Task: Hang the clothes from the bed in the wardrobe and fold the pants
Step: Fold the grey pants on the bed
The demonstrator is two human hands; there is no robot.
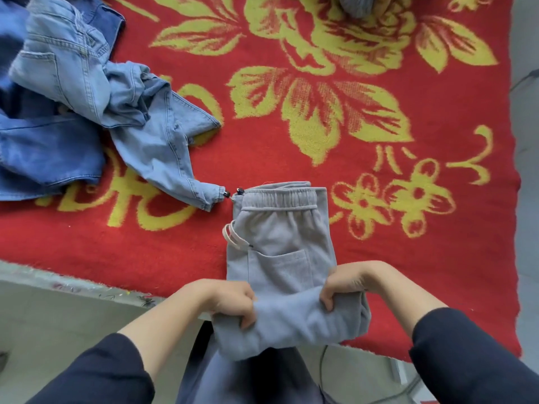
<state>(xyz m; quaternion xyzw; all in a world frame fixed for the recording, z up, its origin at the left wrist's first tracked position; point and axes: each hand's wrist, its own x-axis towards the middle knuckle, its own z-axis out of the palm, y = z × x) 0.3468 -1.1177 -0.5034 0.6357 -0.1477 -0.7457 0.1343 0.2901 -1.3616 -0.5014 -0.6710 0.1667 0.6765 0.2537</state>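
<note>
Grey sweatpants (280,237) lie on the red blanket near the bed's front edge, waistband away from me, back pocket up. The leg end is rolled up toward me in a thick fold. My left hand (230,301) grips the left side of that fold. My right hand (344,284) grips its right side, fingers curled into the cloth. A white drawstring loop sticks out at the pants' left side. Light blue jeans (96,83) lie crumpled at the left, over a darker blue denim garment (43,147).
The red blanket with yellow flowers (379,126) covers the bed. Its front edge (73,275) runs across the lower left, with pale floor below. A grey bundle (355,4) lies at the top edge. Cables lie on the floor at the lower right.
</note>
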